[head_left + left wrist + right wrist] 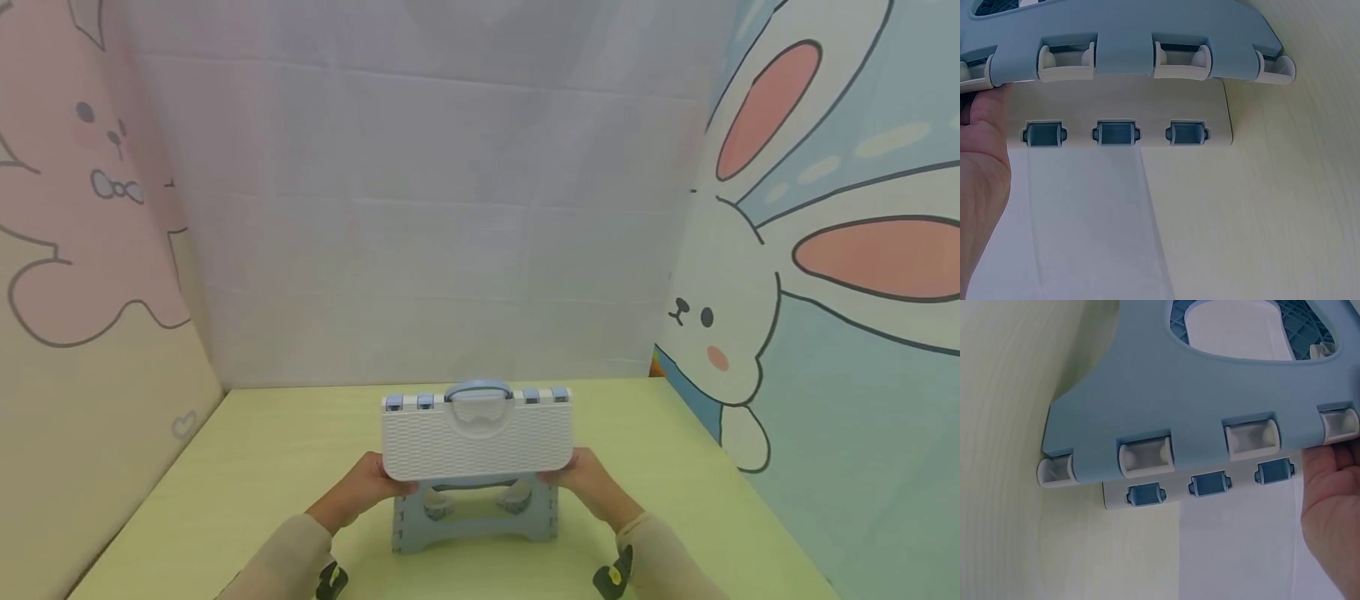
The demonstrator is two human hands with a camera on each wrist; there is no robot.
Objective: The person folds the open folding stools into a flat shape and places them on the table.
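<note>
A folding step stool with a white, basket-weave-textured top panel (435, 446) is in the middle of the head view. A blue carry handle (478, 386) arches over the panel's upper edge. The blue leg frame (480, 527) shows below; whether it touches the table cannot be told. My left hand (360, 487) grips the panel's lower left corner, thumb in front. My right hand (592, 483) holds the lower right corner likewise. Both wrist views show white hinge pieces (1067, 62) along the blue leg edge (1197, 412), with fingers partly hidden behind the stool.
The pale yellow table (300, 433) extends around the stool on all sides. A white sheet (435, 208) hangs behind it. Walls printed with cartoon rabbits (720, 308) rise at left and right. Dark devices (613, 575) sit at both cuffs.
</note>
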